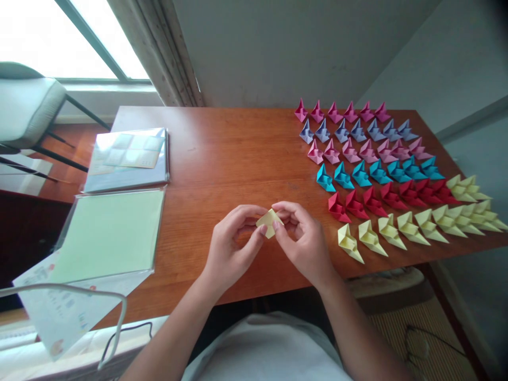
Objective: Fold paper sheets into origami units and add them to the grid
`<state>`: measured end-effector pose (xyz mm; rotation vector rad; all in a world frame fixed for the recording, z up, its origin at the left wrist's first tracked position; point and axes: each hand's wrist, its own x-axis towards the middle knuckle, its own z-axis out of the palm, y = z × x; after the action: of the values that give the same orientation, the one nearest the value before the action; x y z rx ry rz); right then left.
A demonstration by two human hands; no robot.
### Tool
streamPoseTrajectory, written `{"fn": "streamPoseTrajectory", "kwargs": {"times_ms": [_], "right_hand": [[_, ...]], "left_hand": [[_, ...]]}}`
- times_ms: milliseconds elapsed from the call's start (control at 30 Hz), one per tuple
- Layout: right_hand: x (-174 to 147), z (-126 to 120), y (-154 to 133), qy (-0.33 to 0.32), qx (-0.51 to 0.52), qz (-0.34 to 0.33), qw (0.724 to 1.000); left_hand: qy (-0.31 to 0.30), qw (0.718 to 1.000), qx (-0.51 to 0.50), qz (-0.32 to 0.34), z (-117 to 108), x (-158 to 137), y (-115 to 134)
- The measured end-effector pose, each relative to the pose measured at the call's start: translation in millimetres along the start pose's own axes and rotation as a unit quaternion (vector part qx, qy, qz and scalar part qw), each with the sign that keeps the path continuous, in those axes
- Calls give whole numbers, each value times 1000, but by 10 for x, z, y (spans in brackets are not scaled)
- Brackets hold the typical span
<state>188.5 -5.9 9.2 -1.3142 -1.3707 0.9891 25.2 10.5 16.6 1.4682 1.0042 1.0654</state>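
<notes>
Between both hands, over the front middle of the table, is a small folded piece of pale yellow paper (270, 222) with its point upward. My left hand (237, 238) pinches its left side between thumb and fingers. On the other side my right hand (304, 241) grips it the same way, thumb on the near face. Fingers partly cover the paper's side corners. Nearest to my right hand stands a row of pale yellow origami boats (349, 243) with pointed ends.
Rows of folded boats in red (337, 207), blue (325, 179), pink (315, 152), purple (306, 132) and magenta (300, 111) fill the right side. Packs of light green paper (115, 233) and bluish sheets (93, 164) lie left. A white cable (123, 317) hangs near the front left.
</notes>
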Motion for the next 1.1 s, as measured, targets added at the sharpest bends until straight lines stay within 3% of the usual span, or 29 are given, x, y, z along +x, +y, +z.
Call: {"fn": "streamPoseTrajectory", "kwargs": {"times_ms": [67,133,233,433,633,767,1100], "right_hand": [[-5,-19,-52,-22,-41,-39,998],[1,-42,-110,-32,-83,-77,993],[18,-62,-159,-22,-118,-102,988],[13,-24,-137,5,-170,-92,981],[11,69,-122,49,-255,-119,958],[17,118,-114,54,-310,-147,938],[53,91,-122,31,-317,-152,936]], "left_hand": [[1,997,-46,-57,-8,6,-20],[-43,993,-41,-98,-21,11,-28],[-84,990,9,-109,-41,17,-12],[-65,988,132,-46,-13,11,1],[1,947,320,39,59,-31,-69],[4,939,341,55,53,-43,-85],[0,925,371,84,56,-52,-76]]}}
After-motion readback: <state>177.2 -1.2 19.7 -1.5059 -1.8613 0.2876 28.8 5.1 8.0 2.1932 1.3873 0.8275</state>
